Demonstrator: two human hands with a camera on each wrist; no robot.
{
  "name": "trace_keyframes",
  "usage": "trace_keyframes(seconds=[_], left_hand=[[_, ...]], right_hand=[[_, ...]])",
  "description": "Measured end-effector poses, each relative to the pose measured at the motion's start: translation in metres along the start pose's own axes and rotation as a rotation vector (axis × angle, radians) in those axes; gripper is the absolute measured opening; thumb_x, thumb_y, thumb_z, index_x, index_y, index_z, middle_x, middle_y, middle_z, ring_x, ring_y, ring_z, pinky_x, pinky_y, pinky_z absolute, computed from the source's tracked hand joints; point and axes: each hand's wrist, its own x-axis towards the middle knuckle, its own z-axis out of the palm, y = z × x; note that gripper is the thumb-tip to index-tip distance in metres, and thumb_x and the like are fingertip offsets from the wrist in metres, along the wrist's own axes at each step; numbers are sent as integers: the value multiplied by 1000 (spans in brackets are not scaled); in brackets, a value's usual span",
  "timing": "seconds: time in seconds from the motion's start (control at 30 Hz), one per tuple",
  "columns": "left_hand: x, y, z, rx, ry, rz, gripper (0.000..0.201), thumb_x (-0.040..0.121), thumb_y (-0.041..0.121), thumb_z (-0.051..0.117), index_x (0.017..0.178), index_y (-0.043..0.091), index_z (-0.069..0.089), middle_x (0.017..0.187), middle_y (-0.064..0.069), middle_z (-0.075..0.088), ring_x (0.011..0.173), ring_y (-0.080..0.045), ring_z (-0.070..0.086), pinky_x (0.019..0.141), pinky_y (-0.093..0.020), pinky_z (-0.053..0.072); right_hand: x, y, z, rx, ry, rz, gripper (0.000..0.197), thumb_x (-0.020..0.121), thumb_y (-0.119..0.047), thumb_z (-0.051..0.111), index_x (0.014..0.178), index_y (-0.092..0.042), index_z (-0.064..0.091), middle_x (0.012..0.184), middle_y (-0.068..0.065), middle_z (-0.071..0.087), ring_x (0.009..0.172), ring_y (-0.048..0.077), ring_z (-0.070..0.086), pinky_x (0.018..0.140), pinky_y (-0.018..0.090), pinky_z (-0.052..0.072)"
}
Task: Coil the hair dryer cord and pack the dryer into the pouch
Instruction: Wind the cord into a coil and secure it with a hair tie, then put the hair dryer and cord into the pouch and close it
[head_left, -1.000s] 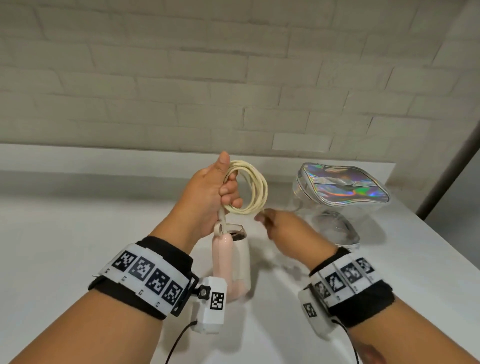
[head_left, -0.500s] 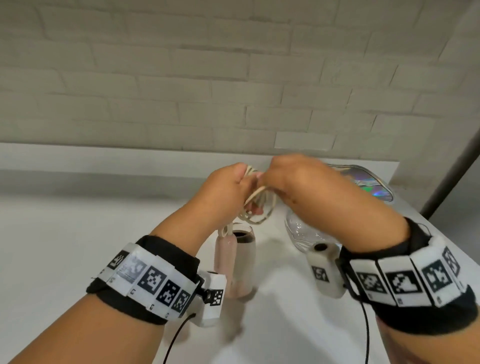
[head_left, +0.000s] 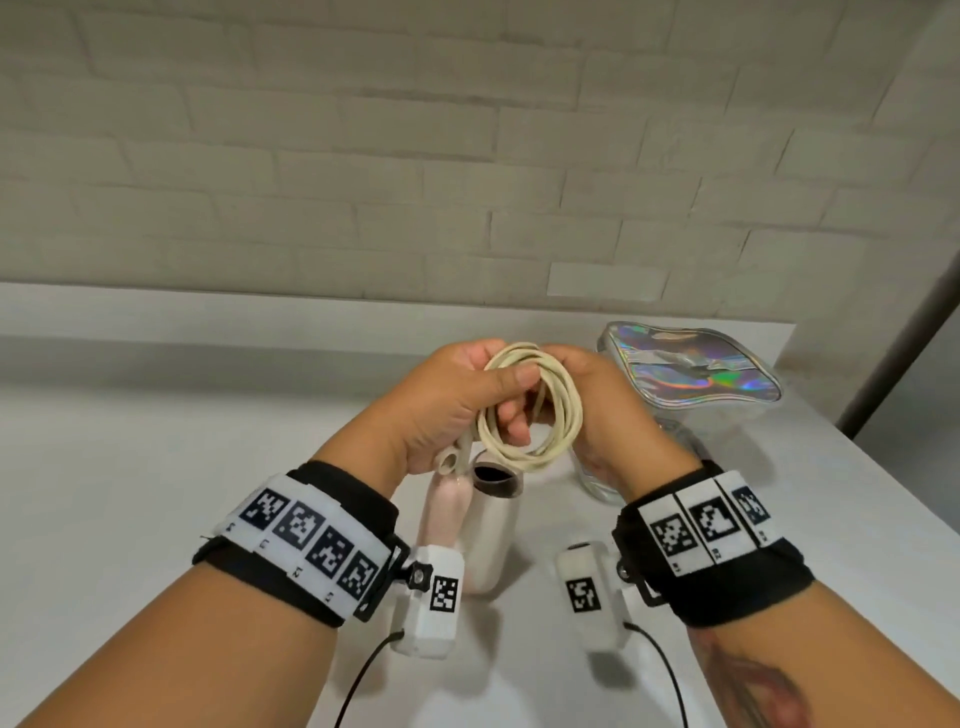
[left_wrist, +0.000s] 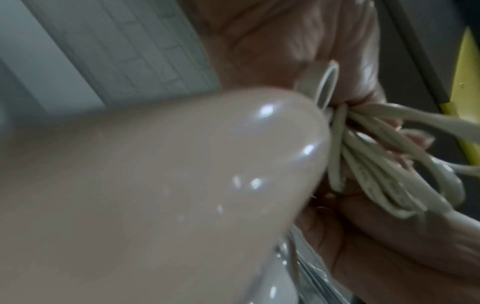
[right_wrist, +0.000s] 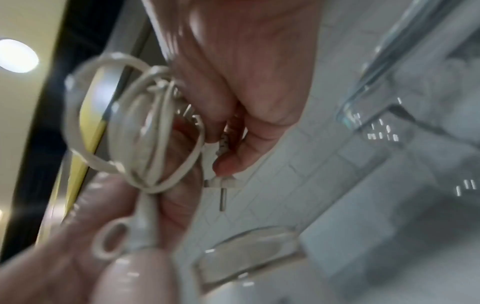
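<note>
My left hand (head_left: 441, 410) curls around the coiled cream cord (head_left: 540, 410), gripping its loops, with the pink hair dryer (head_left: 447, 514) hanging below, long axis roughly upright, handle end at the top by my fingers. My right hand (head_left: 597, 415) pinches the cord's plug (right_wrist: 221, 185) beside the coil. Further right on the white bench (head_left: 156, 467), the holographic pouch (head_left: 691, 369) rests; its contents I cannot tell.

Hair dryer (head_left: 483, 530): pale pink, glossy, upright on the desk (head_left: 130, 493), dark opening on top. Cord (head_left: 530, 410): cream, wound in several loops above the dryer. Pouch (head_left: 691, 374): holographic silver, lying right of the dryer.
</note>
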Motion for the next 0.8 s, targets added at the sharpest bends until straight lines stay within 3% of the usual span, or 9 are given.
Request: trace_keyframes(seconds=[0.07,0.17,0.3,0.43,0.57,0.7,0.8], left_hand=[[4,-2,-3,136,160,51,8,88,12,65,84,7,61,52,-3,57,45,-16,58,46,-25,49],[7,-6,-4,349,285,134,12,82,23,72,78,16,63,58,-5,62,50,-17,57,52,-29,47],[7,-9,-9,546,407,161,13,81,36,70,77,24,64,63,5,64,55,-12,54,60,-35,48],[8,-7,-3,692,408,166,12,88,34,65,81,24,62,68,10,62,58,-8,54,62,-32,48],[8,-7,-1,882,374,183,7,92,33,60,92,26,59,82,7,63,70,-5,56,61,-21,41],[8,-8,-1,1021,359,193,7,95,28,54,101,25,56,100,6,50,79,-8,52,61,-14,35],[7,-8,-5,1040,351,174,4,97,27,50,94,29,52,90,8,52,75,-8,50,58,-17,33]], right_hand=[[-2,2,4,77,22,60,24,83,-5,52,99,11,61,62,14,64,53,25,60,55,28,52],[-4,6,4,124,81,93,22,85,-8,58,98,7,65,68,13,66,61,23,62,56,27,53],[-4,9,0,188,84,119,22,92,-16,54,95,1,68,73,10,70,61,17,65,57,24,54],[-4,12,-2,308,100,140,19,92,-15,54,93,-2,68,70,5,70,58,12,64,53,21,53],[-1,16,0,371,174,120,23,94,-20,51,94,-4,67,69,3,69,58,10,63,52,19,52],[4,18,2,444,280,86,23,96,-21,46,82,-11,62,69,5,62,56,12,59,49,19,49],[8,17,0,543,296,171,22,96,-25,47,83,-13,60,72,4,62,54,11,59,45,18,49]])
